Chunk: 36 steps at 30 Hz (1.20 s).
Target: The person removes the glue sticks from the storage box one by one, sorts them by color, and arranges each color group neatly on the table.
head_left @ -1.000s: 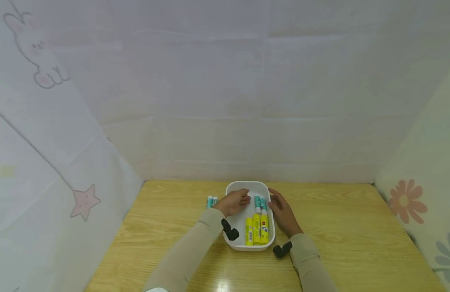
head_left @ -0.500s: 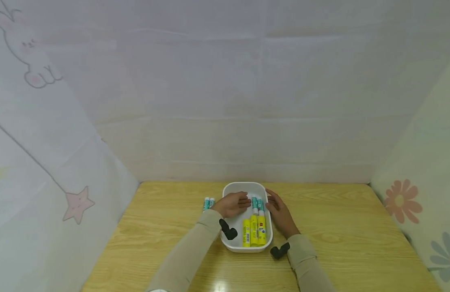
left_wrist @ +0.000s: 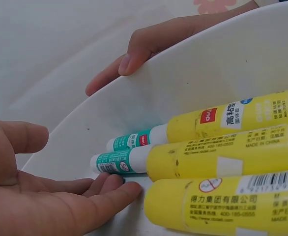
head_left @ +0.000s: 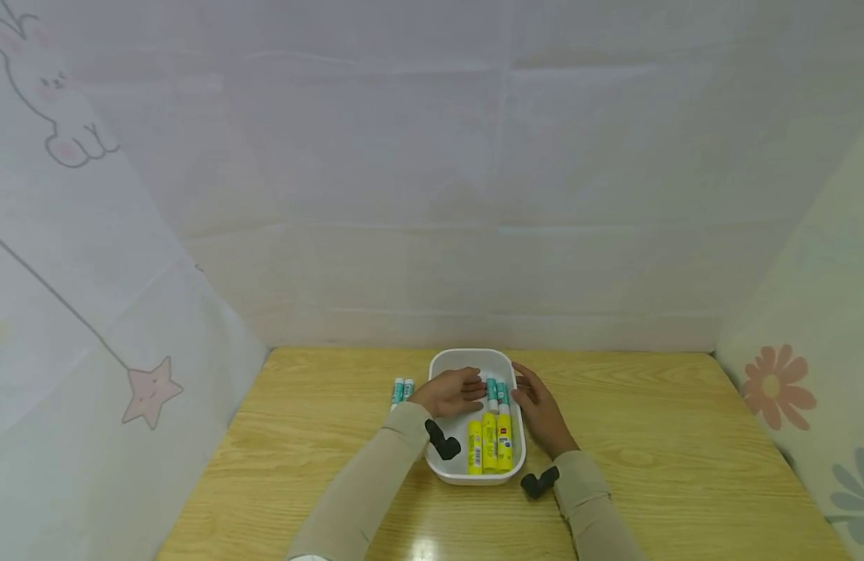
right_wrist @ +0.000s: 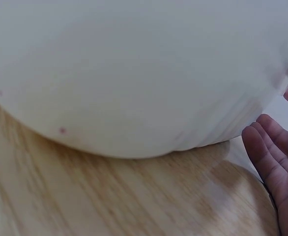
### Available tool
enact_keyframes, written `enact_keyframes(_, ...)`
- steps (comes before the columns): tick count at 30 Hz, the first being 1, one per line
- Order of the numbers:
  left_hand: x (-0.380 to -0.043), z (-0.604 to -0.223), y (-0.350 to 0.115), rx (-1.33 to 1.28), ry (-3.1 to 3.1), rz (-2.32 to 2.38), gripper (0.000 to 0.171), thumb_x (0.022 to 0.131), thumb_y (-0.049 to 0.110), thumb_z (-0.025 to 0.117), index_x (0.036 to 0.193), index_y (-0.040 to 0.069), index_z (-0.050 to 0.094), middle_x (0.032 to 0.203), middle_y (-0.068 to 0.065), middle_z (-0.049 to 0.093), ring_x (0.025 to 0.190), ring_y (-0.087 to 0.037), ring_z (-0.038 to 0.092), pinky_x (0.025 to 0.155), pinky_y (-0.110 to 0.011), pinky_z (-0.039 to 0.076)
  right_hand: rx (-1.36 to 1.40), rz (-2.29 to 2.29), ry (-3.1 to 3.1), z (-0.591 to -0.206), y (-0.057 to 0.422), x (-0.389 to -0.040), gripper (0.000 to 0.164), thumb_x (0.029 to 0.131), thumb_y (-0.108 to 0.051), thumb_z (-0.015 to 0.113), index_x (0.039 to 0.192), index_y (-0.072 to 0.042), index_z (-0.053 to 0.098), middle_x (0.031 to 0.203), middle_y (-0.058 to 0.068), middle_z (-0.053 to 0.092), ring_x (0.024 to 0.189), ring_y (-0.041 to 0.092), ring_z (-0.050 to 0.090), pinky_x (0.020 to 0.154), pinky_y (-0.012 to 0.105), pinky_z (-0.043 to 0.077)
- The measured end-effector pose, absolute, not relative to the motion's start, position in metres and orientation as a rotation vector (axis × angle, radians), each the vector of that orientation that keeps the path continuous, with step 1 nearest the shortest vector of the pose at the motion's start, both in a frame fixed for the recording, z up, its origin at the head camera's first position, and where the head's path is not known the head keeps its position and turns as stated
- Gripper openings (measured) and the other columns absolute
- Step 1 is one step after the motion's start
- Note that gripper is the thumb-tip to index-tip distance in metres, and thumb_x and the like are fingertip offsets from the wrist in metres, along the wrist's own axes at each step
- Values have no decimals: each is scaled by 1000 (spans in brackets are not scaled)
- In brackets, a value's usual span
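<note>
A white plastic tray (head_left: 439, 467) holds three yellow glue sticks (head_left: 489, 442) at its near end and two teal-and-white glue sticks (head_left: 502, 396) beyond them. My left hand (head_left: 454, 393) is inside the tray, palm turned to the right, fingers extended. In the left wrist view its fingertips (left_wrist: 132, 191) lie right beside the nearer teal glue stick (left_wrist: 115, 163). My right hand (head_left: 541, 413) holds the tray's right side, with the thumb over the rim and the other fingers against the outer wall, as the right wrist view shows those fingers (right_wrist: 269, 147).
Two more teal-and-white glue sticks (head_left: 403, 389) lie on the wooden table (head_left: 319, 436) left of the tray, partly hidden by my left wrist. A pale cloth backdrop (head_left: 417, 195) rises behind the table and on both sides.
The head view has shifted slightly. My left fingers have moved a little toward the teal glue sticks in the tray; the right hand keeps its place at the rim.
</note>
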<state>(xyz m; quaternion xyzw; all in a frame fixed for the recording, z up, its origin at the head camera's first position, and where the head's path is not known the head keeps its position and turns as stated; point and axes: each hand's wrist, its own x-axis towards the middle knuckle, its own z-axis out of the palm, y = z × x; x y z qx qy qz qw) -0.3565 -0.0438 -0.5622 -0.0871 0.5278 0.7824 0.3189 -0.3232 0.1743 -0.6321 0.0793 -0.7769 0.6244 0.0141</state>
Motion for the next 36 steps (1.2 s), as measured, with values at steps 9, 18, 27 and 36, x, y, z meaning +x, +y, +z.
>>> enact_keyframes(9,-354,-565,-41,-223,1343,2081,53,102,17,50,147,-4,31,139,-26,39,132,-38,40,102,-56,42,252,1939,-2421,-633,173,-322,49,100,-31,57,145,-40,41,133,4,54,121,24,53,105,50,40)
enact_keyframes(18,-357,-571,-39,-152,1414,2003,46,104,17,47,142,-7,39,142,-23,44,131,-33,44,97,-47,48,289,1965,-2389,-633,174,-321,50,100,-31,57,146,-37,40,134,6,53,121,26,53,103,50,41)
enact_keyframes(27,-358,-575,-36,-10,1596,1890,43,100,8,54,138,-9,45,125,-18,60,111,-27,61,90,-38,54,279,1978,-2397,-628,175,-320,50,100,-30,57,147,-35,40,134,5,52,123,26,51,104,52,40)
enact_keyframes(36,-355,-575,-31,-4,1856,1753,47,96,8,61,139,-4,45,116,-14,60,100,-22,64,81,-32,57,278,1992,-2405,-627,175,-321,50,100,-30,56,147,-37,39,135,5,51,124,26,50,104,53,39)
